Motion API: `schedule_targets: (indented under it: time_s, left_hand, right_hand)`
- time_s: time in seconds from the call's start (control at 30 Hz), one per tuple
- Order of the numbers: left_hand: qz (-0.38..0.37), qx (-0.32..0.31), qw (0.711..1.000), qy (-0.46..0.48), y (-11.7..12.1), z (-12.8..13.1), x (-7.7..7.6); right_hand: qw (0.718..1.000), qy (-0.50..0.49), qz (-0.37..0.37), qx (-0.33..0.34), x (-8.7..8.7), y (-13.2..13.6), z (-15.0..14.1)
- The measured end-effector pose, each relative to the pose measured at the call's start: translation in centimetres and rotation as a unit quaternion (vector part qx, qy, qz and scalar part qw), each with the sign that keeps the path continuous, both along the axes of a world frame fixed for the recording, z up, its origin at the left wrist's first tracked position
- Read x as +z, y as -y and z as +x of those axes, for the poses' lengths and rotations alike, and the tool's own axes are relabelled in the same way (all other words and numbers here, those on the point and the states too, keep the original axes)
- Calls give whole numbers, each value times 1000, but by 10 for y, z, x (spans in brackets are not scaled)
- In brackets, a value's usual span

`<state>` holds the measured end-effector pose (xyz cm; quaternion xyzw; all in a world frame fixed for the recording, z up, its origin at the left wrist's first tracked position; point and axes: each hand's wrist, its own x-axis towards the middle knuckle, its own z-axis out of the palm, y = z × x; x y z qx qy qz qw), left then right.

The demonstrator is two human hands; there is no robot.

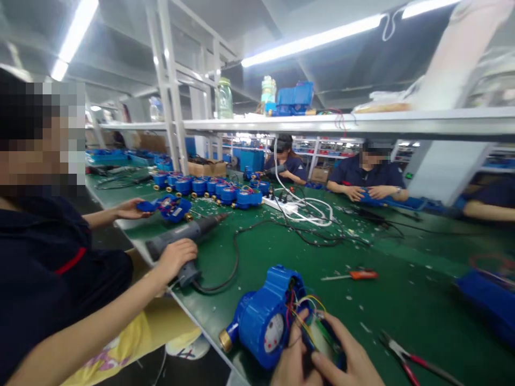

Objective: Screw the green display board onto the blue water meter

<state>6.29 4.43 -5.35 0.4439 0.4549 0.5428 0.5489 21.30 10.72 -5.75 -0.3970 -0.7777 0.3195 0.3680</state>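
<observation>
A blue water meter (257, 319) with a round dial and a brass fitting (225, 340) rests on the green bench in front of me. Red, white and yellow wires (300, 303) run from its open housing to a green circuit board (324, 335) in a dark casing. My right hand (350, 351) is closed around the board's right side, thumb across its near edge. Close against the meter, my left hand (295, 351) is closed at the board's left side, fingertips among the wires; part of its grip is hidden.
Pliers (402, 354) and a screwdriver (362, 275) lie to the right, near another blue unit (491, 300). At left, a co-worker's hand (179, 257) holds a heat gun (193, 230). Beyond are several blue meters (225, 192), a power strip (279, 203) and cables.
</observation>
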Motion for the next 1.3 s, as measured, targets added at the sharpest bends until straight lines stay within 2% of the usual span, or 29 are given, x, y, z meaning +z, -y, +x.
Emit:
schedule_targets:
  time_s: [0.07,0.2,0.4,0.7,0.93,1.1,1.17,1.3]
  left_hand:
    - [-3,-12,999,42,4,4,9]
    - [-57,-32,995,77,2,1,16]
    - [-54,-47,985,158,7,-4,9]
    - [-55,-32,985,162,10,-5,4]
    - [-75,-27,985,154,14,-6,11]
    - [-54,-25,991,122,15,-5,10]
    - [-45,-12,993,112,14,-3,12]
    - [-20,6,994,106,12,0,19]
  right_hand:
    - [999,-48,11,8,13,10,-4]
    - [999,-40,-20,-9,25,11,-4]
    - [997,-67,-30,-6,33,11,4]
    - [996,-77,-31,43,41,12,21]
    - [979,18,101,178,49,8,43]
    - [948,84,246,184,53,11,44]
    - [939,101,270,186,55,14,43]
    - [935,132,273,183,62,19,41]
